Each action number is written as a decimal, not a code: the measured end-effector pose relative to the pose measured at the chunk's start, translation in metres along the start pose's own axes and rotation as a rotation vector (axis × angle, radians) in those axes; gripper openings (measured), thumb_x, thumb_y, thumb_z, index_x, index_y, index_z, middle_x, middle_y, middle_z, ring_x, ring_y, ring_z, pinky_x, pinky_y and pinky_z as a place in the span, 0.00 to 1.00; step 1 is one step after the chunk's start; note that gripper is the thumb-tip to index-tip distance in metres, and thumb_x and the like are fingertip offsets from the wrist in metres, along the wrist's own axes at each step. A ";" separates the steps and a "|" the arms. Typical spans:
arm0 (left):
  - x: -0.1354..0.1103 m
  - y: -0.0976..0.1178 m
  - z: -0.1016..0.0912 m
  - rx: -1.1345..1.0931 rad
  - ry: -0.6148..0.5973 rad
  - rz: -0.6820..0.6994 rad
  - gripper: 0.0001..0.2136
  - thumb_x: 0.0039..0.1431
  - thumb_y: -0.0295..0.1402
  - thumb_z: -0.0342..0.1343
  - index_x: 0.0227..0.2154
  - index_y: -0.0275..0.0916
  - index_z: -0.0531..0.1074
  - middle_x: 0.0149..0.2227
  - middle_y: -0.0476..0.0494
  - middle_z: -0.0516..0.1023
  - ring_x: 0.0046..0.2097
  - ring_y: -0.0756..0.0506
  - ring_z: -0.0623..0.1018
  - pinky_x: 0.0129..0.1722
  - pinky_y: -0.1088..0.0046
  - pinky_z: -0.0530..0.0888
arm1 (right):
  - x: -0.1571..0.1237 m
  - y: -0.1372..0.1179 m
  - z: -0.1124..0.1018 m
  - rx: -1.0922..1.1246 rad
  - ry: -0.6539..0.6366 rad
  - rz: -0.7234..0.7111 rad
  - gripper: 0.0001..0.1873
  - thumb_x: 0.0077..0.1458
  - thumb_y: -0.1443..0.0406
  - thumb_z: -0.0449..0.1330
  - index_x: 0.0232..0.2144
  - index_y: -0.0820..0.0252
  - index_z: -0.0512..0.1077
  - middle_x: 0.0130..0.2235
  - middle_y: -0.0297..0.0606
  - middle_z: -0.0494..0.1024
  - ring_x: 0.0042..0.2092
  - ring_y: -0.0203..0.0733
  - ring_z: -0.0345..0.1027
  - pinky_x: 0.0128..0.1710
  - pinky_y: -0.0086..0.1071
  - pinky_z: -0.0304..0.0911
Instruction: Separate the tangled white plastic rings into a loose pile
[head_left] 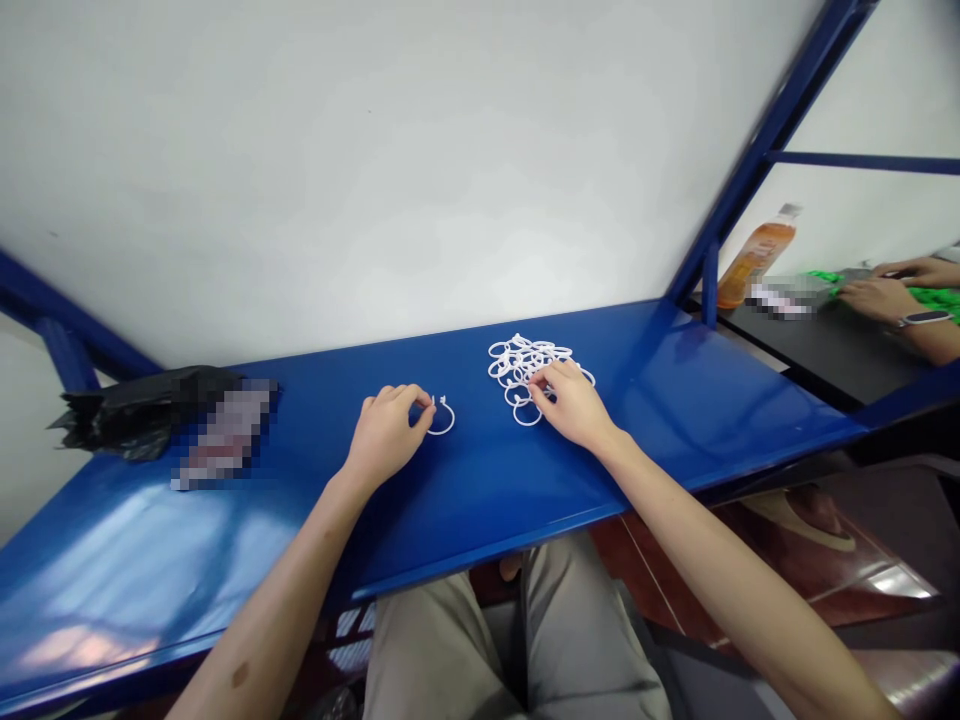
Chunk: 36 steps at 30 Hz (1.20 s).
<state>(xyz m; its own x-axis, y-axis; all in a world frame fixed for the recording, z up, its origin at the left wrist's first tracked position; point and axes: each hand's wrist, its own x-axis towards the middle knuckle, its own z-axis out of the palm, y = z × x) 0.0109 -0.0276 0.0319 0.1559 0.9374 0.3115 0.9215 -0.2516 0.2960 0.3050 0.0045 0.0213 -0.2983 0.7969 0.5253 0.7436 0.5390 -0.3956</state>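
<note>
No readable writing; left hand pinches a white ring.

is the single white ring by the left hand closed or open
Open: the single ring at the left hand shows a gap at its top, ends apart.

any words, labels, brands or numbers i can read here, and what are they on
None can be read.
Bottle: its orange label is too small and blurred to make out.
Black bag: the patch beside it is pixelated, no text shows.
White rings, the single ring and the blue shelf carry no print.
</note>
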 end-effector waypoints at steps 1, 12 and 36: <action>0.000 0.000 0.000 -0.012 0.023 -0.006 0.06 0.64 0.36 0.52 0.35 0.43 0.71 0.38 0.45 0.81 0.45 0.39 0.76 0.46 0.60 0.67 | 0.000 0.000 0.000 0.003 0.001 0.002 0.05 0.63 0.66 0.57 0.34 0.57 0.72 0.38 0.39 0.78 0.44 0.47 0.68 0.44 0.40 0.65; 0.003 0.007 -0.002 -0.545 0.090 -0.113 0.12 0.62 0.46 0.53 0.39 0.43 0.69 0.35 0.46 0.84 0.35 0.45 0.81 0.35 0.70 0.72 | 0.012 -0.061 0.023 -0.005 -0.053 -0.283 0.13 0.67 0.59 0.55 0.48 0.60 0.72 0.44 0.44 0.79 0.48 0.48 0.71 0.50 0.43 0.66; -0.007 0.011 0.003 -0.398 0.241 -0.059 0.10 0.62 0.43 0.51 0.35 0.44 0.72 0.34 0.48 0.85 0.33 0.46 0.82 0.33 0.73 0.73 | 0.024 -0.081 0.059 0.372 -0.054 -0.300 0.08 0.69 0.66 0.53 0.41 0.58 0.73 0.41 0.40 0.80 0.44 0.42 0.71 0.46 0.35 0.67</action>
<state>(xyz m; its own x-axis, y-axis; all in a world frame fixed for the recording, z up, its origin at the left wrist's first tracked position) 0.0212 -0.0365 0.0307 -0.0236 0.8820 0.4707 0.7110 -0.3162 0.6281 0.2027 -0.0043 0.0217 -0.5051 0.5989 0.6215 0.3581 0.8006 -0.4805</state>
